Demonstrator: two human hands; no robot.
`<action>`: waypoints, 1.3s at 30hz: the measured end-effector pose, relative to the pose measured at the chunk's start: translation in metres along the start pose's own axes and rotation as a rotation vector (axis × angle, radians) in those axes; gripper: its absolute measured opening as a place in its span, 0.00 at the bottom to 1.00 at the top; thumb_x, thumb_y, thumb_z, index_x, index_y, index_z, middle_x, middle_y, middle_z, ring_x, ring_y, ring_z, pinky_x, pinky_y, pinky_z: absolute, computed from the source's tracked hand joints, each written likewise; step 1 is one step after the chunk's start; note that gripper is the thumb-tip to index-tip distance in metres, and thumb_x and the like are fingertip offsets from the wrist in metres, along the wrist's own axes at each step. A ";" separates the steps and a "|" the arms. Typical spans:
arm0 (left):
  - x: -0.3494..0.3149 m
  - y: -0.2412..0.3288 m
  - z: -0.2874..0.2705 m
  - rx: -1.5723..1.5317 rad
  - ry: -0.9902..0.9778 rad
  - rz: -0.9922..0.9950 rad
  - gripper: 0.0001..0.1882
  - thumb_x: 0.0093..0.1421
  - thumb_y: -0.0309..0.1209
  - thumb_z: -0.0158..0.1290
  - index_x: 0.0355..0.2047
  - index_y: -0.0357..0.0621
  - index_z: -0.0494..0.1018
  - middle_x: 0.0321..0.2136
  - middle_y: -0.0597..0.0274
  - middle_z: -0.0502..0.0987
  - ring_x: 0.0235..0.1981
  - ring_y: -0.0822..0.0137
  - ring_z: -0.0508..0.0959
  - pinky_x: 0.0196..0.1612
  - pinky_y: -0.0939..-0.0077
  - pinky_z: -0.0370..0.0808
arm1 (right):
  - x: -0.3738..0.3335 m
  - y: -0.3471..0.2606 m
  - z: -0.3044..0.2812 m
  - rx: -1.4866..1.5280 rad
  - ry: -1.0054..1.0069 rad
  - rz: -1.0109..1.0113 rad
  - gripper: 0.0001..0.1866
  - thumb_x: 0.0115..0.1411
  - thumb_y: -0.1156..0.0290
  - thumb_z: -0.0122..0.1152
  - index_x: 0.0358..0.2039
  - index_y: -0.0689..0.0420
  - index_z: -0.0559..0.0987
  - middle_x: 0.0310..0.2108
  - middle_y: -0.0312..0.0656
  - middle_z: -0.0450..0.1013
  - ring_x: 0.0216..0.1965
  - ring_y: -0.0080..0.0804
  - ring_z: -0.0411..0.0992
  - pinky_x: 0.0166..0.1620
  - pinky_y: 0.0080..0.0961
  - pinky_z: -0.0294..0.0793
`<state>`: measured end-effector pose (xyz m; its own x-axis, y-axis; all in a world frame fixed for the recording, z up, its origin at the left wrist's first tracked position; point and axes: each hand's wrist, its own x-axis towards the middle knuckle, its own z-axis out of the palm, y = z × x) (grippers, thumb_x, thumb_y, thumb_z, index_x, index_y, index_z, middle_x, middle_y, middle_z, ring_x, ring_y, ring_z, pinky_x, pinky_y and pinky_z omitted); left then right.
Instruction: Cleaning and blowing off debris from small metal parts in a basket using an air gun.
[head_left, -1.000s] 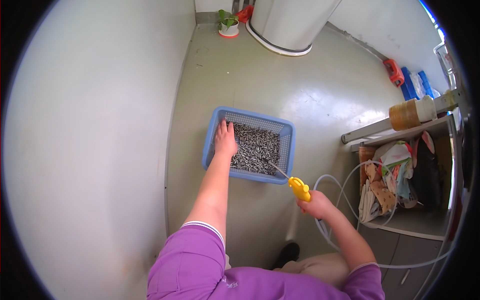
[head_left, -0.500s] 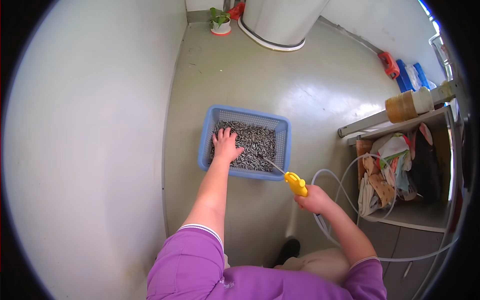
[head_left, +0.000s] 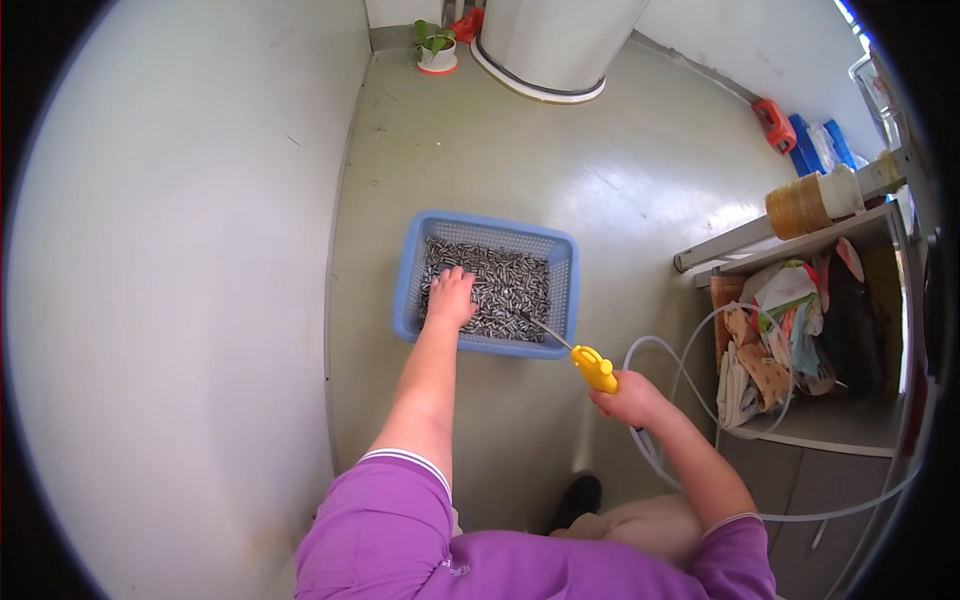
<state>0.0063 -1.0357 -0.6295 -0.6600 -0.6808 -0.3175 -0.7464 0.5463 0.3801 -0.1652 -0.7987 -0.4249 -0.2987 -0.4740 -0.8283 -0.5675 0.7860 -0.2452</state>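
Observation:
A blue plastic basket (head_left: 402,290) with perforated sides stands on the floor before me. It holds a thick layer of small, shiny, cylindrical metal pieces (head_left: 508,285). My left hand (head_left: 450,298) is inside on the left part of the layer, fingers drawn in and curled down into the pieces; its fingertips are partly hidden. At the basket's lower right, my right hand (head_left: 628,398) grips a yellow air blow gun (head_left: 594,369). The gun's thin metal nozzle reaches over the rim, its tip close to the pieces. From the gun a clear hose (head_left: 640,445) loops off to the right.
A pale wall (head_left: 200,300) runs along the left. On the right stands a shelf unit (head_left: 850,440) stuffed with cloths (head_left: 770,350), with tape rolls (head_left: 800,208) on top. Farther back are a potted plant (head_left: 436,50), a white column (head_left: 555,45) and a red container (head_left: 774,127).
My left hand's spread fingers and thumb have drawn in and curled into the metal pieces. The right hand and blow gun hold nearly the same place.

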 end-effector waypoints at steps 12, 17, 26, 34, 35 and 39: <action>-0.015 0.043 0.000 0.075 -0.123 0.001 0.51 0.35 0.51 0.66 0.59 0.55 0.56 0.62 0.47 0.49 0.63 0.43 0.48 0.60 0.41 0.50 | 0.001 0.004 0.003 0.025 0.027 -0.004 0.14 0.53 0.60 0.54 0.27 0.60 0.76 0.21 0.39 0.74 0.25 0.30 0.73 0.34 0.27 0.72; -0.012 0.027 -0.003 0.065 -0.071 0.079 0.28 0.40 0.35 0.63 0.44 0.48 0.68 0.50 0.54 0.63 0.54 0.54 0.62 0.52 0.53 0.64 | -0.001 0.003 0.003 0.042 0.030 -0.007 0.14 0.53 0.60 0.54 0.27 0.60 0.76 0.21 0.38 0.74 0.25 0.30 0.73 0.34 0.27 0.72; -0.012 0.026 -0.003 0.091 0.111 0.240 0.31 0.43 0.48 0.61 0.45 0.46 0.70 0.49 0.57 0.65 0.54 0.58 0.63 0.54 0.56 0.62 | 0.001 0.007 0.003 0.045 0.029 -0.013 0.14 0.54 0.60 0.54 0.27 0.60 0.76 0.21 0.39 0.74 0.25 0.30 0.73 0.34 0.27 0.72; -0.005 0.045 0.004 0.159 -0.093 0.204 0.40 0.37 0.42 0.66 0.52 0.50 0.63 0.60 0.59 0.54 0.61 0.54 0.55 0.55 0.48 0.61 | 0.002 0.006 0.000 -0.033 -0.027 0.047 0.17 0.52 0.58 0.52 0.36 0.56 0.76 0.26 0.42 0.75 0.31 0.38 0.74 0.39 0.33 0.72; -0.003 0.040 0.007 0.175 -0.077 0.198 0.37 0.37 0.40 0.66 0.49 0.50 0.65 0.59 0.59 0.56 0.59 0.55 0.56 0.53 0.51 0.64 | 0.002 0.006 -0.001 -0.018 -0.033 0.043 0.17 0.52 0.58 0.52 0.36 0.56 0.76 0.26 0.42 0.75 0.32 0.38 0.74 0.39 0.34 0.72; 0.004 0.012 0.018 0.206 0.067 0.161 0.20 0.43 0.35 0.60 0.37 0.45 0.70 0.46 0.60 0.65 0.49 0.59 0.65 0.49 0.58 0.65 | 0.003 0.007 0.000 0.009 -0.032 0.047 0.17 0.52 0.58 0.52 0.37 0.55 0.75 0.27 0.42 0.75 0.32 0.39 0.74 0.39 0.34 0.72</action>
<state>-0.0070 -1.0231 -0.6417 -0.7698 -0.6042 -0.2059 -0.6383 0.7333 0.2345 -0.1701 -0.7950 -0.4288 -0.3001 -0.4234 -0.8548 -0.5464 0.8108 -0.2098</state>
